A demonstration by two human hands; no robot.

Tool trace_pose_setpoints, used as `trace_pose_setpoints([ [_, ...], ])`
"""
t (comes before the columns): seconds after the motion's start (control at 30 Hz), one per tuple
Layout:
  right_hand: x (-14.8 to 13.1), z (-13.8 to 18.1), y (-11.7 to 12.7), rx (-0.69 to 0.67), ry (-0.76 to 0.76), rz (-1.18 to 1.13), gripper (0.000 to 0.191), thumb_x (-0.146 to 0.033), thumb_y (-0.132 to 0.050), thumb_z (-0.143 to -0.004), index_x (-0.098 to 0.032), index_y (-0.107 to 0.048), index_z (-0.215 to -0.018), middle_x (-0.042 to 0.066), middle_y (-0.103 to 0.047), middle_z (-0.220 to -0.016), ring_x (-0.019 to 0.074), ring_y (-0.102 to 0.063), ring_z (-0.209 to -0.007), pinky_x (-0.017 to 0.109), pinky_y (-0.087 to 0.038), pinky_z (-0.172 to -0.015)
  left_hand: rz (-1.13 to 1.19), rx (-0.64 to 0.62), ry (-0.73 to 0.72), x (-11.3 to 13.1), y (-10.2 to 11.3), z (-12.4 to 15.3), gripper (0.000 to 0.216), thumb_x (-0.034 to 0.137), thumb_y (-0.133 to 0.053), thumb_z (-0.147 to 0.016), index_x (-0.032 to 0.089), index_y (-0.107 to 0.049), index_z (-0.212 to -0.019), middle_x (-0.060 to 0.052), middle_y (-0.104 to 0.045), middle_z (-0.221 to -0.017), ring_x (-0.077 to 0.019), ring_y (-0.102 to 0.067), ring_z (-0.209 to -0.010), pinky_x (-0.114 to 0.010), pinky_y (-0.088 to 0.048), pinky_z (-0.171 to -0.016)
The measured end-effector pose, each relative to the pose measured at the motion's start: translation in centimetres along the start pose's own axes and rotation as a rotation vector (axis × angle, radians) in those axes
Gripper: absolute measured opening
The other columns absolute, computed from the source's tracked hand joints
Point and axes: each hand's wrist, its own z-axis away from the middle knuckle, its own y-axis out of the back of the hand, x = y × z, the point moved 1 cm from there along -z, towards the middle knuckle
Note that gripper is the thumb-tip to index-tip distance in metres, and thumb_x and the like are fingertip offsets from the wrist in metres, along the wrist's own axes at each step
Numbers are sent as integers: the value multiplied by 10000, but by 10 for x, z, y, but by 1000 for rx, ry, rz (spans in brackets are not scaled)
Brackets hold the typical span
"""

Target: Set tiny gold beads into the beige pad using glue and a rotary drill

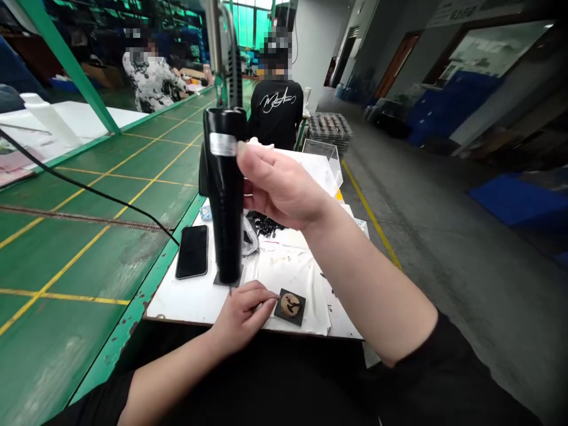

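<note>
Mid-fastening at a white bench (pixel 186 302): right hand (pixel 284 186) wrapped around upright driver (pixel 226 201), left hand (pixel 242 313) pinching small square part (pixel 290 306) flat on bench, likely needing bit aligned next.

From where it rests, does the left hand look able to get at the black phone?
Probably yes: the left hand rests on the white table, the phone lies just beyond it, face up, with nothing between them.
</note>
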Motion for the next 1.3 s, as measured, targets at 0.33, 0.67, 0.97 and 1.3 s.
trace_pose_setpoints([
  [0.33,-19,51,-30,10,22,-47,534,-705,-952,-787,-305,-759,-1084,7,-810,-1077,245,-806,-874,405,-709,-801,49,25,88,-10,0,-1,272,404,-848,-1013,176,-786,-877,-62,-759,-865,-183,-720,-825,-322,-610,-772],
  [0.67,46,97,-33,598,133,-95,474,-604,-765,-977,-282,-666,-1310,-29,-667,-745,176,-647,-664,348,-573,-665,140,-7,45,-8,1,-4,148,302,-827,-1038,180,-822,-955,-62,-783,-895,-163,-743,-837,-271,-584,-780],
  [0.97,72,121,-55,663,378,-298,406,-530,-844,-944,-303,-723,-1258,-61,-670,-700,127,-583,-493,276,-516,-507,194,-30,42,-13,2,-3,128,293,-786,-1071,198,-867,-1045,-63,-812,-921,-155,-763,-855,-249,-589,-810],
  [1.3,89,127,-54,597,432,-218,457,-556,-810,-976,-315,-704,-1350,-56,-661,-716,129,-577,-504,273,-520,-499,123,-119,7,-10,3,-3,185,272,-675,-1136,218,-848,-1094,-62,-827,-1001,-161,-788,-941,-268,-619,-879],
])
